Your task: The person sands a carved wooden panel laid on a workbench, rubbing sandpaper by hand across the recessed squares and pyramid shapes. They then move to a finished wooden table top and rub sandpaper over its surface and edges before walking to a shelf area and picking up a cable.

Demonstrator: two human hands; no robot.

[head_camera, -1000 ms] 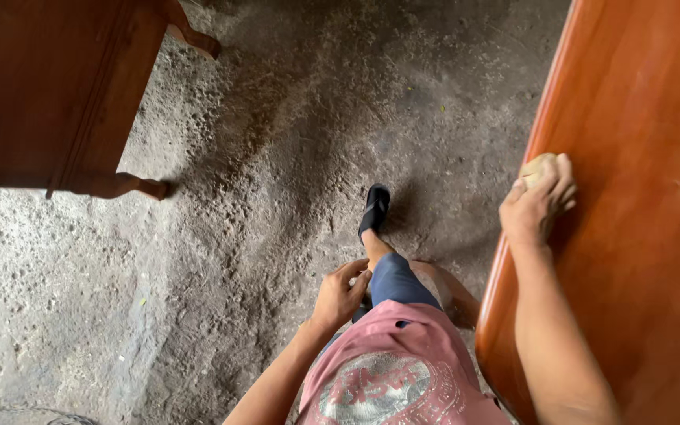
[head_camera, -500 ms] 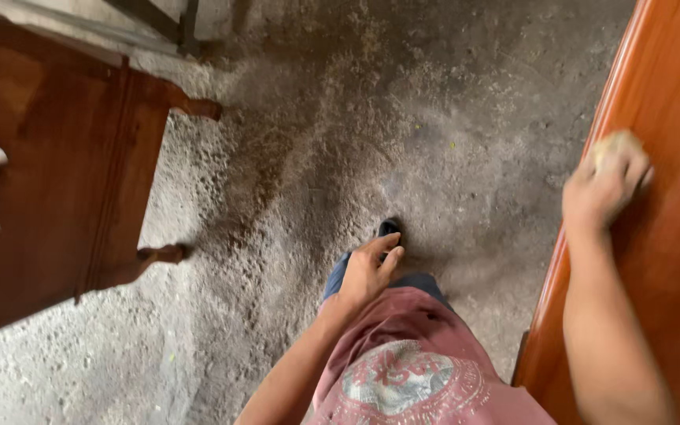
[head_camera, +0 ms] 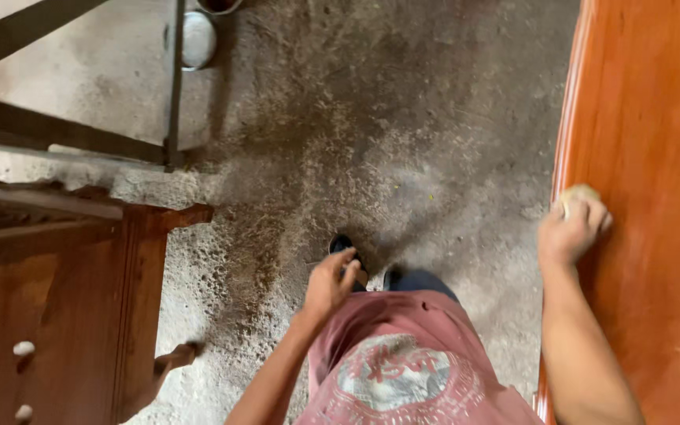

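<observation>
Where the grey, gritty floor point(head_camera: 434, 134) fills most of the head view, a dark stain spreads across its middle and pale dust lies around it. Along the right edge runs a broad, glossy orange-brown panel point(head_camera: 655, 118), its rounded edge facing the floor. At lower left stands a dark red-brown cabinet point(head_camera: 64, 315) with two pale knobs on its front and a curved foot sticking out near the floor. Above the cabinet a frame point(head_camera: 64, 134) of grey bars crosses the upper left corner, and a round pale tin point(head_camera: 197, 39) sits on the floor just behind one upright bar.

The person's faded red shirt point(head_camera: 403, 370) with a round print fills the bottom centre. A dark shoe point(head_camera: 344, 245) shows on the floor just beyond the shirt.

The right hand point(head_camera: 572, 228) is curled and clenched over a small yellowish pad point(head_camera: 578, 194), pressing it against the panel close to its left edge; only the top of the pad shows past the fingers. The right forearm rises from the bottom edge alongside the panel.

The left hand point(head_camera: 330, 283) hangs loose in front of the shirt, fingers half bent and holding nothing, well apart from the panel and above the shoe in the view.
</observation>
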